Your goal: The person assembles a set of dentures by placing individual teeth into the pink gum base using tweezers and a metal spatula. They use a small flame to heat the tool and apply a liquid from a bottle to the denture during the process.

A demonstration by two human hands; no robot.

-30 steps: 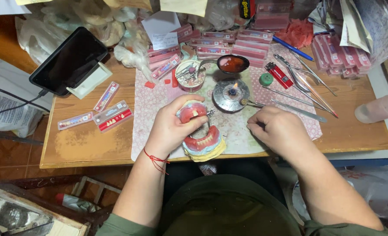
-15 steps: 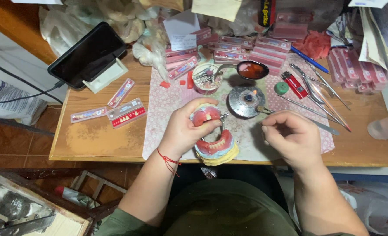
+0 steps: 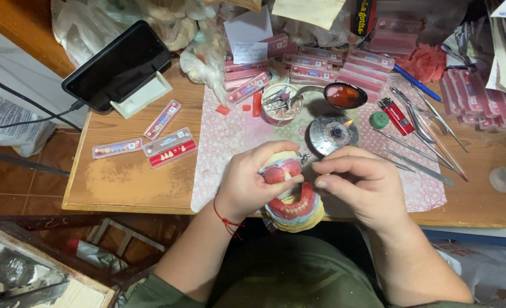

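My left hand (image 3: 250,181) grips a hinged dental model (image 3: 292,197) with pink wax gums and white teeth, held above the near table edge. Its upper half rests under my left thumb, the lower half with a yellow base hangs below. My right hand (image 3: 360,185) is beside it, thumb and forefinger pinched together at the upper teeth. Whether something small sits between those fingertips is too small to tell. A small lit burner (image 3: 334,132) with a flame stands just behind both hands.
On the patterned mat (image 3: 224,142) sit a tin of tools (image 3: 280,104), a spoon of red wax (image 3: 344,94), a red lighter (image 3: 396,116) and metal instruments (image 3: 418,151). Tooth cards (image 3: 170,149) lie at left, a propped phone (image 3: 118,65) beyond. Pink boxes (image 3: 372,63) crowd the back.
My right hand has moved left from the mat to the model, fingers pinched at the upper teeth. My left hand has lifted the model slightly. The view has shifted closer.
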